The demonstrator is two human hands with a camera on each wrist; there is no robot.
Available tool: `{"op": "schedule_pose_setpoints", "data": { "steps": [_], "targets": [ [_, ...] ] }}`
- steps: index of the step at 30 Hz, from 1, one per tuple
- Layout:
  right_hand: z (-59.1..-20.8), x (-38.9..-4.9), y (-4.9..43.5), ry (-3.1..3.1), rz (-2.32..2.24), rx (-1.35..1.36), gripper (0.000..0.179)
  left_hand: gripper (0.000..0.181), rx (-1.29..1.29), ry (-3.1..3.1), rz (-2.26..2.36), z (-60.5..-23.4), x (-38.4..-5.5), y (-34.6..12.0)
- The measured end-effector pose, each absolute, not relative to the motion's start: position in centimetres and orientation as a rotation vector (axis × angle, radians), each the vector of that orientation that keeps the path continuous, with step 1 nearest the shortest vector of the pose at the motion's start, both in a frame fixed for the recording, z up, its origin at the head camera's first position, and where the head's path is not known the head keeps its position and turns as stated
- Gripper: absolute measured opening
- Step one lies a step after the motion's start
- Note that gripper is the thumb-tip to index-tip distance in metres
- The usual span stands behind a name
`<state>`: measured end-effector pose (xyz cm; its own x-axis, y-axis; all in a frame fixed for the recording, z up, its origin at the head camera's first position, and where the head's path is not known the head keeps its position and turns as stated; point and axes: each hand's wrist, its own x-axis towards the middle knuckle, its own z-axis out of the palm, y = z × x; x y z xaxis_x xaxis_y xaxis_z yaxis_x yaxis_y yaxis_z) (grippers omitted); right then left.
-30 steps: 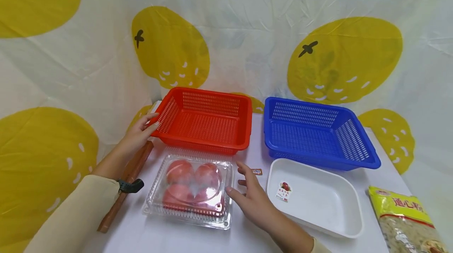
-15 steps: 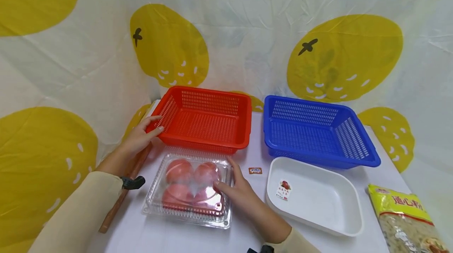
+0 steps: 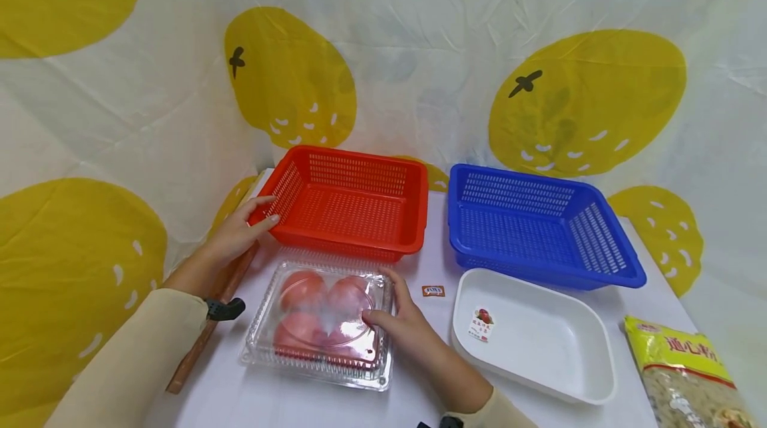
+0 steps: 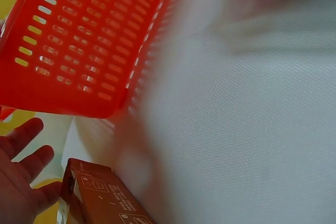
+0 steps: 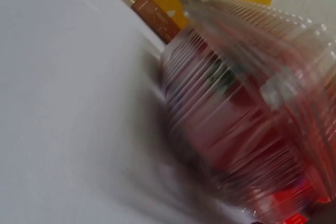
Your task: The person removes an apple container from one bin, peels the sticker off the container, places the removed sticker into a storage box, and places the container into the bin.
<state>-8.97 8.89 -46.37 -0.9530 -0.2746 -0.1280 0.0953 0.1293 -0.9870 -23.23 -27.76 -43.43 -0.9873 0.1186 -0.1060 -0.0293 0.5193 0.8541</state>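
In the head view a clear plastic clamshell box (image 3: 323, 369) with several tomatoes (image 3: 302, 289) inside lies flat on the white table. My right hand (image 3: 413, 331) grips its right side, thumb on the lid and fingers along the edge; some fingers are hidden. The same box (image 5: 231, 108) looms blurred in the right wrist view. At the left corner of the red basket (image 3: 347, 245), my left hand (image 3: 236, 228) has its fingers spread. In the left wrist view those fingers (image 4: 37, 161) are straight, beside the basket wall (image 4: 79, 77).
A blue basket (image 3: 539, 271) stands at the back right, with a white tray (image 3: 539, 348) before it. A small orange packet (image 3: 433, 291) lies between box and tray. A pasta bag (image 3: 689, 375) is at far right, a brown carton (image 3: 210, 328) along the left edge.
My right hand has moved left from beside the clamshell box onto its right side and holds it. The left hand has shifted slightly right at the red basket's corner. The box looks unmoved.
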Motion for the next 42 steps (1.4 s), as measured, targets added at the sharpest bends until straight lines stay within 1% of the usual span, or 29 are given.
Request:
{"op": "schedule_pose_setpoints", "data": {
  "steps": [9,29,34,42],
  "targets": [
    [-45.6,-8.9,8.7,1.721,-2.065,-0.116,0.086,0.075,0.109,2.584,1.468,-43.2,-23.3,-27.8],
    [-42.8,-8.5,9.1,1.561,-2.101,0.019,0.085,0.073,0.12,2.595,1.439,-43.2,-23.3,-27.9],
    [-41.2,-8.3,9.9,1.557,-2.113,-0.005,0.08,0.073,0.126,2.59,1.437,-43.3,-23.4,-28.0],
    [-36.9,-9.1,12.1,1.602,-2.105,-0.049,0.077,0.074,0.166,2.582,1.436,-43.4,-23.6,-28.2]
  ]
}}
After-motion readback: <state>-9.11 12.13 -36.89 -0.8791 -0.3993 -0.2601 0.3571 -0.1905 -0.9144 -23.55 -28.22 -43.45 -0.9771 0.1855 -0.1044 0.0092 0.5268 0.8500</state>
